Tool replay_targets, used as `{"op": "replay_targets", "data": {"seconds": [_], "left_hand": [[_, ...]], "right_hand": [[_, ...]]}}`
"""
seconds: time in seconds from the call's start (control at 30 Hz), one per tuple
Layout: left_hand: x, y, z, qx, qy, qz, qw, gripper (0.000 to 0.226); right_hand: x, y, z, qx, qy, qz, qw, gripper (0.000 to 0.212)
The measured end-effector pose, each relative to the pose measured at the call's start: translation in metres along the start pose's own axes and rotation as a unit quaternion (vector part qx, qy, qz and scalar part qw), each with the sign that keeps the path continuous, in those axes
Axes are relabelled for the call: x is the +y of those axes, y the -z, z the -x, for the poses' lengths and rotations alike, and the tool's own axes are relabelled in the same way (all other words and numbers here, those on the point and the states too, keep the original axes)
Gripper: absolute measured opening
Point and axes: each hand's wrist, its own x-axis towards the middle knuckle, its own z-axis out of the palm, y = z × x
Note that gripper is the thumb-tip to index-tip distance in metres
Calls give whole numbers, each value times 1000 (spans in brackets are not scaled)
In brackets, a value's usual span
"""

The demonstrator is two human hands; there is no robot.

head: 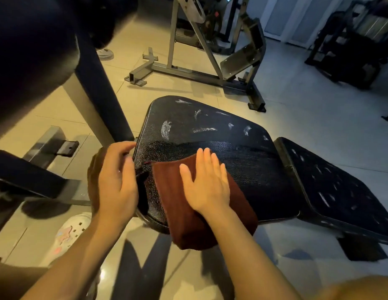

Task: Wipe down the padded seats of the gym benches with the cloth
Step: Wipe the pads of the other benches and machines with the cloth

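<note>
The right hand lies flat on a dark red cloth, fingers straight and slightly spread, so the palm's weight presses the fabric against the black padded seat. The cloth sits on the near left part of the pad and hangs over its near edge; a flat hand rather than a pinch probably keeps a wide patch of cloth in contact while it slides. The left hand is at the seat's left edge, fingers loosely curled beside the rim; whether they actually grip the edge I cannot tell, but the position suits steadying the pad against the push of the wipe. The vinyl under and just beyond the cloth looks uniformly dark, while the far half carries pale smears, so the wipe seems partly done. A second pad to the right, just beside the first, shows similar pale marks and looks unwiped. A grey steel frame stands on the tiled floor beyond.
</note>
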Motion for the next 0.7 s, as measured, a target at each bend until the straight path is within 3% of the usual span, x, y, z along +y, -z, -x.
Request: {"op": "replay_targets", "data": {"seconds": [0.07, 0.13, 0.2, 0.27, 0.37, 0.5, 0.7], "left_hand": [[-11, 11, -1, 23, 37, -7, 999, 26], [-12, 18, 3, 36, 51, -51, 997, 31], [-6, 20, 6, 23, 66, -64, 995, 30], [-8, 18, 11, -10, 43, -74, 996, 30], [-14, 14, 16, -48, 31, -29, 998, 27], [-1, 1, 8, -24, 17, 7, 1000, 20], [5, -6, 7, -34, -13, -35, 999, 21]], "right_hand": [[5, 2, -2, 34, -9, -35, 999, 65], [9, 2, 14, 90, 119, -71, 986, 58], [10, 4, 34, 30, 268, -45, 962, 55], [8, 0, 40, -47, 315, 20, 948, 59], [-7, -6, 31, -30, 299, 48, 952, 63], [-33, -14, 11, -12, 240, 17, 971, 70], [-6, -6, -25, -2, 54, 18, 998, 63]]}}
